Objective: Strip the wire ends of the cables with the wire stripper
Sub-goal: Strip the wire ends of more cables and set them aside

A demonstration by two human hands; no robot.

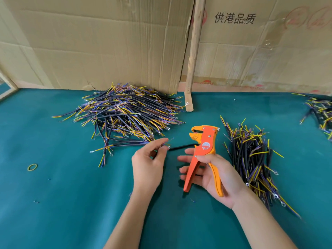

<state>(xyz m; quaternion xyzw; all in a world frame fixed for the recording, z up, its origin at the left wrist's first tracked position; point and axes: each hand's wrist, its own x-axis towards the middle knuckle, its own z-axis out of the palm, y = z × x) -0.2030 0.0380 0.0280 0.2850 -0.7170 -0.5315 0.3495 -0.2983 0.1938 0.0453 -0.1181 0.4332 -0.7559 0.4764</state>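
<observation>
Orange and yellow, the wire stripper (pixel 203 155) stands upright in the right hand (pixel 215 177), its head far and its two handles pointing near; the thumb clamps the yellow handle against the palm while the fingers lie straight behind the orange handle, so this grip grasps the tool with the handles spread, not squeezed. One black cable (pixel 181 146) lies nearly level between the hands, its long axis running left to right: its left end, with the loose coloured wires, is pinched in the fingertips of the left hand (pixel 147 164), and its right end reaches the stripper just below the head. Whether that end already sits in the cutting slot cannot be told. The coming move turns on this: the cable's right tip lies just left of the tool's mouth, and the right hand is the nearer one to it. Three heaps of cables rest on the green tabletop (pixel 62 203): a large pile (pixel 125 114) far left, a second pile (pixel 251 159) just right of the right hand, and a third pile (pixel 321 112) at the far right edge. One yellow rubber band (pixel 32 167) lies at the left.
</observation>
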